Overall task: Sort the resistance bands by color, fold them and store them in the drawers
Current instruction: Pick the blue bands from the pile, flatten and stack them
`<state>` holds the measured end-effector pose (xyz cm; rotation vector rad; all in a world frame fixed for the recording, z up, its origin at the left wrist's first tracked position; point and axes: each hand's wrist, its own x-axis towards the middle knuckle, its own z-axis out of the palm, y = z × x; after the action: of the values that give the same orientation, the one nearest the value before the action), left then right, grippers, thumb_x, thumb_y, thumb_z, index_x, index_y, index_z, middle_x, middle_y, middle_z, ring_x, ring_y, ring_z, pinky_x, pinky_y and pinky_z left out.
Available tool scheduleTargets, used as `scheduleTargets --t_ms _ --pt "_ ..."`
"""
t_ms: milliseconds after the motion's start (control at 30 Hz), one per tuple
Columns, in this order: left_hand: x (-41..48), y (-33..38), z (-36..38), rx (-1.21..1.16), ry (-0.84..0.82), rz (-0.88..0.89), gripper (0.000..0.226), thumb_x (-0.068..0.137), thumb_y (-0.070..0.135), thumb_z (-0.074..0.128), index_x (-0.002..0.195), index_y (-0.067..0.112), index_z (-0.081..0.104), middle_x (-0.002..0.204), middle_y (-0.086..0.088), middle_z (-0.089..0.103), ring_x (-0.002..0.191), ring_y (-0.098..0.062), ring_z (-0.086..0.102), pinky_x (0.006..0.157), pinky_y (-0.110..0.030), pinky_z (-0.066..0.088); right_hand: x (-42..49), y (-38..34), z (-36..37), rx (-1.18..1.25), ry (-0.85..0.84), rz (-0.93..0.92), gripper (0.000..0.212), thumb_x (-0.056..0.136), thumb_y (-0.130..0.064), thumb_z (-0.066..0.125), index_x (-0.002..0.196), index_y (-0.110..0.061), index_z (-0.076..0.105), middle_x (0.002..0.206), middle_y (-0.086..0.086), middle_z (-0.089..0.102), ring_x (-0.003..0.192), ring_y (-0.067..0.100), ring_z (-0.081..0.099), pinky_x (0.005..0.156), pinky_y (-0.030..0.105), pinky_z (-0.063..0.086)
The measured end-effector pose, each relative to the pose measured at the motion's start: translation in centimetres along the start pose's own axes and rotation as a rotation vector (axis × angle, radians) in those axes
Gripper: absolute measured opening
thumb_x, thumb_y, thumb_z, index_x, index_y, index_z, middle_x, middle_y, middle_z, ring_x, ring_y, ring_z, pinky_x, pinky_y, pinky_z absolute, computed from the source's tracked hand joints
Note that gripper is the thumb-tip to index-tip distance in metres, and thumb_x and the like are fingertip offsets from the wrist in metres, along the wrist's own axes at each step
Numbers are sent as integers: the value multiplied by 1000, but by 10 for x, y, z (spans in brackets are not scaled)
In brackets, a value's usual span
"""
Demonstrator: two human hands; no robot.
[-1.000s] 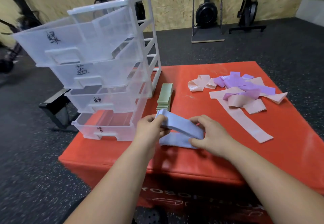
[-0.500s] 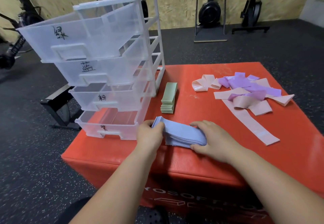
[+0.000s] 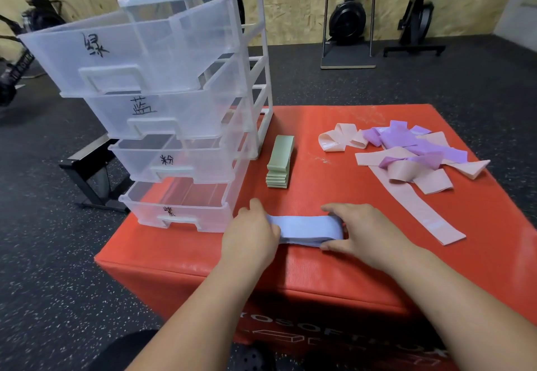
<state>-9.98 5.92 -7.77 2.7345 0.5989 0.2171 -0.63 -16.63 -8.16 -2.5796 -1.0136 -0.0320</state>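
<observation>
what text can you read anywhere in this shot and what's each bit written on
"绿": handwritten on the top drawer
"蓝": on the second drawer
"粉": on the third drawer
"紫": on the bottom drawer
"OSOFT": printed on the red box front, ends hidden by the arms
Pale mark on the long pink band: too small to read
Blue band gripped by left hand and right hand: no print shows
</observation>
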Motion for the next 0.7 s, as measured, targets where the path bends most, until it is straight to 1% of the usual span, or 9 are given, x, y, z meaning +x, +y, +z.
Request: scheduleTargets --t_ms 100,167,233,267,333,400,467,567,700 --pt "-3 4 1 262 100 111 40 88 26 60 124 13 48 114 -11 55 99 -36 58 81 -43 46 2 0 -2 -18 -17 5 89 72 -68 82 148 -33 51 138 -8 64 117 18 63 99 33 49" --pt "0 9 4 279 199 289 40 87 34 59 123 17 55 119 -9 58 109 -35 57 97 -48 45 3 -1 -2 -19 -28 4 89 70 -69 82 147 -33 52 138 -8 64 116 19 63 100 35 50" --pt "6 11 8 218 48 501 51 96 48 54 140 22 53 137 -2 58 130 -28 53 119 -46 33 3 0 -2 -13 -24 0 89 69 -68 83 145 -31 54 138 -7 65 118 19 63 100 36 50" --pt "9 12 9 188 -81 574 60 97 53 57 148 24 49 145 1 56 136 -24 50 123 -44 28 3 0 -2 -14 -22 -5 89 69 -66 84 145 -30 55 138 -7 65 120 19 63 101 36 49" --pt "15 11 10 146 -226 640 67 93 52 69 151 28 47 143 4 57 132 -22 53 116 -40 35 3 1 -2 -27 -32 -17 89 70 -66 84 146 -30 54 140 -7 64 122 19 62 102 35 49" --pt "22 7 11 109 -206 640 64 87 49 76 145 33 53 130 7 61 120 -21 57 100 -39 44 4 2 -1 -46 -42 -25 89 71 -66 83 147 -30 53 141 -7 63 120 20 62 101 36 49" --pt "28 2 9 57 -207 611 64 82 51 82 139 36 57 119 9 62 111 -19 59 91 -40 50 5 3 -1 -62 -45 -29 88 72 -66 82 147 -32 52 142 -8 62 122 20 60 102 37 48" --pt "33 -3 9 1 -221 583 65 76 53 87 133 36 60 111 10 61 103 -16 58 86 -41 52 7 4 -1 -71 -84 -51 82 74 -65 81 144 -35 52 134 -12 61 122 15 56 102 36 46" --pt "36 -4 9 9 -216 613 65 77 52 87 133 35 61 111 8 63 104 -18 58 85 -38 50 8 2 -2 -38 -92 -31 74 70 -58 86 135 -37 58 122 -14 64 109 15 61 95 36 50"
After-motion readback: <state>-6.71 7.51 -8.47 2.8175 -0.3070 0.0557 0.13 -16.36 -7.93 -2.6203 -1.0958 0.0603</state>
